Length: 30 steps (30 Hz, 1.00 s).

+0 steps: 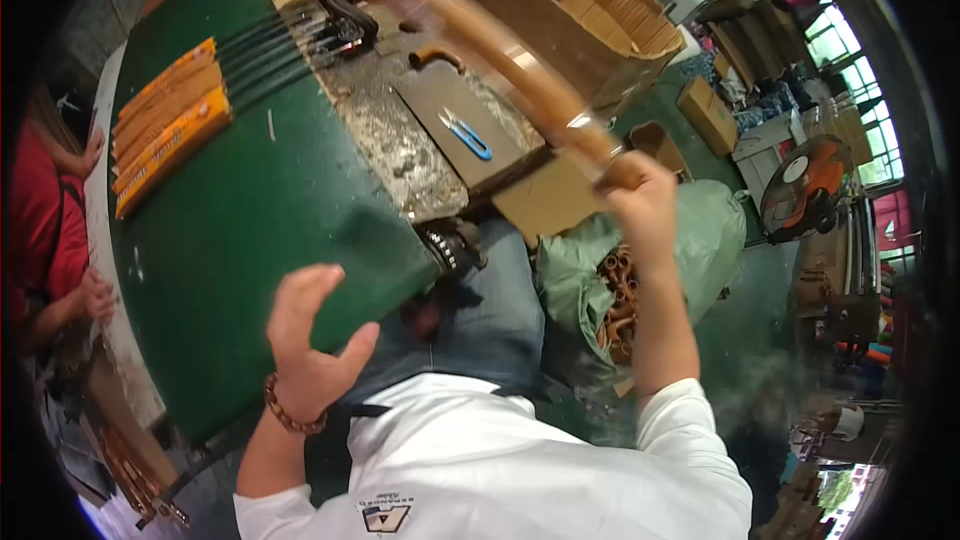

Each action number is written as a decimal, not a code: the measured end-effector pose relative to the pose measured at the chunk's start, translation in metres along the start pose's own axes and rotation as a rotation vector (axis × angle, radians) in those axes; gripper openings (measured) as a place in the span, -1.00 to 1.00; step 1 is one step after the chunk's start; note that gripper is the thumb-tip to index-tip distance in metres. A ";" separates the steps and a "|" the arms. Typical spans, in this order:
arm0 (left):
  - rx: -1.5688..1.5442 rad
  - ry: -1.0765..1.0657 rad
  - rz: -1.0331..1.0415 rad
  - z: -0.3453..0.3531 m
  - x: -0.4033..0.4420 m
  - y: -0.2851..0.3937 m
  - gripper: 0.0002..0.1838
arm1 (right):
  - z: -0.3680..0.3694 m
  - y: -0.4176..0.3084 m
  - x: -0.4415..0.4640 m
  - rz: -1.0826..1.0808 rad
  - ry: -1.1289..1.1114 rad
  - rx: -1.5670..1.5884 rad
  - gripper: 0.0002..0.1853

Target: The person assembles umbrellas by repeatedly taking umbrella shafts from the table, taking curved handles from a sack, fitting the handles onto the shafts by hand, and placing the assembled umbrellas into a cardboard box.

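Observation:
My right hand is raised on the right, its fingers closed around the near end of a long glossy orange-brown strip. The strip slants up and left over the work surface, smeared by motion, so its exact kind is unclear. Over the near edge of the green table, my left hand has thumb and fingers apart with nothing in them. Blue thread snips lie on a brown board, near a small curved brown hook handle. Several black rods with orange printed sleeves lie side by side on the table.
A green sack of curved brown handles sits beside my legs. Behind is a large open cardboard box. An orange fan stands at the right. Another person in a red top has hands at the table's left edge.

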<state>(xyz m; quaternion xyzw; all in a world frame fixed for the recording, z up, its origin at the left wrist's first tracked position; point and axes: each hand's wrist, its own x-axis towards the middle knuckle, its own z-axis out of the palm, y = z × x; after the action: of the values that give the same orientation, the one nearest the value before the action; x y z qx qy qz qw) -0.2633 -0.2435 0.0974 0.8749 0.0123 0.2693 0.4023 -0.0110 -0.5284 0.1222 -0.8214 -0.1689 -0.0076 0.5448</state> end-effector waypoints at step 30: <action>0.929 -0.212 -0.143 -0.001 0.210 -0.316 -0.71 | -0.126 0.202 -0.060 0.075 0.324 -0.690 -0.82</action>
<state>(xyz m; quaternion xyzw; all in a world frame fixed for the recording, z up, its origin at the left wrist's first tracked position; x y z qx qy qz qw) -0.0225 0.0208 -0.0297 0.9816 0.1504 0.1163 -0.0145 0.0116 -0.7278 -0.0188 -0.9503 -0.0380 -0.1739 0.2556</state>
